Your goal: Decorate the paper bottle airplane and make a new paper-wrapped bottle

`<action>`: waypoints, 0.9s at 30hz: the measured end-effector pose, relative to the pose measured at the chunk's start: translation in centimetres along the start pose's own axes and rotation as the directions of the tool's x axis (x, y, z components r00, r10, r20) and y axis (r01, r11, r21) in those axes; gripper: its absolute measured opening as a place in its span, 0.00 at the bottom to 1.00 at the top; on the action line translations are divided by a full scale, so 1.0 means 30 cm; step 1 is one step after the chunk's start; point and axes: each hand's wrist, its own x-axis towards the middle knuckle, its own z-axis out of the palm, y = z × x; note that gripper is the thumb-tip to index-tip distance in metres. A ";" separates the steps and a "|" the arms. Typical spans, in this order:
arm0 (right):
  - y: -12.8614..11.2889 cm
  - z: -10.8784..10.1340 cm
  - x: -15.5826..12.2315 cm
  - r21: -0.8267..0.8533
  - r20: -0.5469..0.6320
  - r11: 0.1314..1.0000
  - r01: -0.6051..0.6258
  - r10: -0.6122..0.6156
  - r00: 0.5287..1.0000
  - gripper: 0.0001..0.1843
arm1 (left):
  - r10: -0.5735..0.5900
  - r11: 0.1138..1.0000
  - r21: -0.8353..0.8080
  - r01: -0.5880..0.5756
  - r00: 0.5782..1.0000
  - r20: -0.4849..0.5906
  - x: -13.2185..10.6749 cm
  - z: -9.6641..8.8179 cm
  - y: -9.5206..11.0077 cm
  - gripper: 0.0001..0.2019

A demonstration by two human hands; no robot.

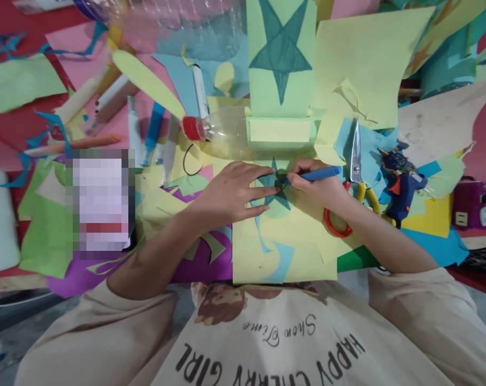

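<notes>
My right hand (313, 179) is closed round a blue marker (321, 172), its tip at the right edge of a small dark-teal star (282, 201). The star lies on pale green and yellow paper in front of me. My left hand (245, 193) rests flat with fingers spread, its fingertips on the star's left side. Behind them stands a light green card (279, 86) bearing a larger teal star (282, 51). A clear plastic bottle with a red cap (192, 128) lies to the left of that card.
Scissors (355, 155) with red and yellow handles lie by my right forearm. Beyond them are a blue glue gun (406, 187) and a purple box (474, 203). Several markers (152, 131) lie at the left, near a blurred phone-like thing (102, 201). Paper scraps cover the table.
</notes>
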 end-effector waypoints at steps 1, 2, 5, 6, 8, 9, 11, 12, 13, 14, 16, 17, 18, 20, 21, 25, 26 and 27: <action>-0.001 -0.001 0.000 -0.007 0.006 1.000 -0.006 0.006 1.000 0.13 | 0.001 1.000 -0.001 -0.001 1.000 -0.001 0.000 -0.001 0.000 0.16; -0.002 -0.002 0.000 -0.011 0.014 1.000 -0.011 0.011 1.000 0.13 | 0.004 1.000 -0.002 -0.004 1.000 -0.002 0.000 -0.002 0.000 0.17; -0.003 -0.004 -0.001 -0.013 0.029 1.000 -0.018 0.018 0.999 0.13 | 0.014 1.000 -0.015 -0.014 1.000 -0.005 0.001 -0.005 0.000 0.17; -0.002 -0.005 -0.002 -0.009 0.022 1.000 -0.018 0.018 1.000 0.13 | 0.012 1.000 -0.021 -0.012 1.000 -0.006 0.001 -0.007 0.000 0.17; 0.001 -0.004 -0.002 -0.002 0.002 1.000 -0.015 0.015 1.000 0.13 | -0.001 0.999 -0.037 0.001 1.000 -0.001 0.003 -0.009 0.001 0.16; 0.002 -0.004 -0.001 -0.002 -0.006 1.000 -0.014 0.014 1.000 0.13 | -0.006 0.999 -0.042 0.006 1.000 0.002 0.003 -0.010 0.002 0.16; 0.001 -0.004 0.000 -0.003 -0.009 1.000 -0.017 0.017 1.000 0.13 | -0.007 0.999 -0.043 0.007 1.000 0.005 0.003 -0.011 0.002 0.16; -0.001 -0.003 0.001 -0.005 -0.003 1.000 -0.021 0.021 1.000 0.13 | -0.005 0.999 -0.037 0.005 1.000 0.004 0.003 -0.011 0.002 0.16; -0.003 -0.003 0.001 -0.007 0.005 1.000 -0.029 0.029 1.000 0.13 | -0.001 1.000 -0.029 0.001 1.000 0.003 0.003 -0.010 0.002 0.17; -0.005 -0.003 0.001 -0.009 0.010 0.999 -0.040 0.040 0.999 0.13 | 0.004 1.000 -0.018 -0.004 1.000 0.002 0.002 -0.009 0.001 0.17; -0.010 -0.002 0.000 -0.012 0.008 0.998 -0.057 0.057 0.998 0.13 | 0.011 1.000 0.002 -0.011 1.000 0.000 0.001 -0.005 -0.001 0.18; -0.011 -0.002 0.000 -0.010 -0.001 0.998 -0.058 0.058 0.998 0.13 | 0.015 1.000 0.007 -0.015 1.000 0.000 0.000 -0.003 -0.001 0.18; -0.011 -0.002 -0.001 -0.006 -0.014 0.999 -0.054 0.054 0.998 0.13 | 0.016 1.000 0.010 -0.016 1.000 0.000 -0.001 -0.002 -0.002 0.18; -0.008 -0.001 -0.003 -0.001 -0.038 0.999 -0.035 0.034 0.999 0.13 | 0.011 1.000 0.009 -0.011 1.000 -0.004 -0.002 0.002 -0.003 0.17; -0.006 -0.001 -0.004 0.000 -0.047 1.000 -0.024 0.024 0.999 0.13 | 0.007 1.000 0.008 -0.007 1.000 -0.006 -0.002 0.002 -0.003 0.17; 0.004 -0.002 -0.002 -0.019 -0.045 1.000 -0.017 0.016 0.999 0.13 | 0.009 1.000 0.011 -0.009 1.000 -0.004 -0.001 0.000 0.000 0.17; 0.004 -0.002 -0.001 -0.024 -0.039 0.999 -0.023 0.022 0.999 0.13 | 0.011 1.000 0.011 -0.011 1.000 -0.003 -0.001 -0.001 0.001 0.17; 0.004 -0.003 0.000 -0.028 -0.029 0.999 -0.030 0.029 0.999 0.13 | 0.013 1.000 0.008 -0.013 1.000 0.000 0.000 -0.002 0.002 0.17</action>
